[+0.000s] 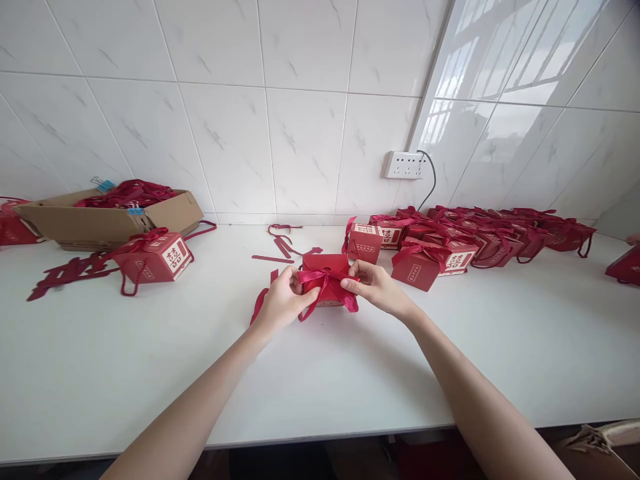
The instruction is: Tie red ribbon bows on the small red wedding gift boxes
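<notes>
A small red gift box sits on the white table straight in front of me. Across its top runs a shiny crimson ribbon, tied in a bow with loose tails hanging over the near side. My left hand pinches the bow's left loop between thumb and fingers. On the other side, my right hand grips the right part of the ribbon against the box's edge. Another piece of ribbon lies to the left of the box, partly behind my left hand.
Many finished red boxes with bows crowd the right back. At left stand a red box and a cardboard box of ribbons, clipped with blue binder clips. Red strips and cords lie near the wall. A power strip is mounted there.
</notes>
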Tool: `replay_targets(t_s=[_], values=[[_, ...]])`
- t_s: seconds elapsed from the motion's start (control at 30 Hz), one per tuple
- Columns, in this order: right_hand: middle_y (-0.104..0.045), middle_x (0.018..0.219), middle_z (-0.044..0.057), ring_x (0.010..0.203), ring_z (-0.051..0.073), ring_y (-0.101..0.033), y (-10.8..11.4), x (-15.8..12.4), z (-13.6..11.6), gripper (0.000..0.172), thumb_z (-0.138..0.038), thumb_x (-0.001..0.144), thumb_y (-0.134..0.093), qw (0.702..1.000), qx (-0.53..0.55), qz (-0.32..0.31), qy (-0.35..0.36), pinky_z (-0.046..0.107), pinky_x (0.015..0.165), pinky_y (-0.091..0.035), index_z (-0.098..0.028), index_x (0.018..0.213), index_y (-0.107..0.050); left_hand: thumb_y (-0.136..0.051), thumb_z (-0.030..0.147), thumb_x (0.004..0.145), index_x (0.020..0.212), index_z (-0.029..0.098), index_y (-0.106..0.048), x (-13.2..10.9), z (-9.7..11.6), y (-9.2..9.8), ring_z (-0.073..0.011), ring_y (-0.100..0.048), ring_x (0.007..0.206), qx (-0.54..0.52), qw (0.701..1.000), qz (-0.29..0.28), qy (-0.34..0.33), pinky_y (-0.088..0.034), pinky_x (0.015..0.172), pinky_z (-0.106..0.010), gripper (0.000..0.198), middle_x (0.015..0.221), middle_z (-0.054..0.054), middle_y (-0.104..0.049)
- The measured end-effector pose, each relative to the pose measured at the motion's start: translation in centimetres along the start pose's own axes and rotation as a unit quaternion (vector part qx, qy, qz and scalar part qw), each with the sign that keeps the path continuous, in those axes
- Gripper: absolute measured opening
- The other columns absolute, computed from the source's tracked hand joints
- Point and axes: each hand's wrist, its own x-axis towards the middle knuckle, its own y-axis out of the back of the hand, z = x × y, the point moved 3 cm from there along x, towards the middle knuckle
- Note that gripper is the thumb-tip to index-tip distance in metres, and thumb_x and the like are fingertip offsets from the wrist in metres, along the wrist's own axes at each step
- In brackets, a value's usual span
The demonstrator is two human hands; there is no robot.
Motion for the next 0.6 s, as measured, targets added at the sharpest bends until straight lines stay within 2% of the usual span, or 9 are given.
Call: replay_targets(t_s=[0.13, 0.27, 0.43, 0.5, 0.6], values=[[-0.055, 0.067, -0.001, 0.063, 0.013, -0.050, -0.06, -0.04, 0.12, 0.036, -0.050, 0.077, -0.062, 1.000, 0.009, 0.004, -0.002, 0.026, 0.057, -0.038, -0.019, 0.070, -0.045, -0.066, 0.039, 0.068, 0.084, 0.023, -0.045, 0.04, -0.38, -0.16, -0.0113, -0.050, 0.057, -0.007, 1.000, 0.012, 0.005, -0.040, 0.054, -0.023, 0.031, 0.064, 0.006, -0.046], [-0.053, 0.066, -0.002, 0.060, 0.012, -0.049, -0.18, -0.02, 0.18, 0.037, -0.051, 0.078, -0.061, 0.999, 0.050, -0.012, -0.012, 0.026, 0.057, -0.040, -0.019, 0.070, -0.045, -0.068, 0.041, 0.068, 0.094, 0.024, -0.046, 0.03, -0.56, -0.19, -0.0131, -0.056, 0.063, -0.015, 1.000, 0.006, 0.005, -0.043, 0.055, -0.024, 0.039, 0.074, 0.004, -0.053], [-0.050, 0.064, -0.003, 0.057, 0.011, -0.048, -0.14, 0.14, 0.11, 0.041, -0.055, 0.075, -0.063, 0.994, 0.103, -0.032, -0.022, 0.027, 0.058, -0.040, -0.019, 0.066, -0.044, -0.073, 0.041, 0.064, 0.129, 0.029, -0.034, 0.05, -0.72, 0.02, -0.0164, -0.061, 0.073, -0.021, 1.000, -0.021, 0.007, -0.049, 0.064, -0.030, 0.078, 0.106, -0.006, -0.059], [-0.048, 0.064, -0.003, 0.058, 0.011, -0.048, -0.15, 0.22, 0.25, 0.043, -0.055, 0.074, -0.064, 0.991, 0.128, -0.033, -0.031, 0.028, 0.059, -0.041, -0.019, 0.064, -0.042, -0.077, 0.039, 0.059, 0.132, 0.028, -0.035, 0.06, -0.80, 0.02, -0.0185, -0.061, 0.080, -0.004, 1.000, -0.018, -0.017, -0.049, 0.067, -0.031, 0.084, 0.109, -0.008, -0.058], [-0.049, 0.068, -0.002, 0.064, 0.012, -0.050, -0.25, 0.38, 0.66, 0.042, -0.054, 0.075, -0.064, 0.983, 0.171, -0.036, -0.049, 0.030, 0.065, -0.043, -0.018, 0.065, -0.043, -0.078, 0.033, 0.056, 0.126, 0.026, -0.044, 0.02, -0.94, -0.19, -0.0202, -0.060, 0.088, 0.015, 0.998, -0.007, -0.064, -0.049, 0.070, -0.031, 0.078, 0.111, -0.008, -0.055]])
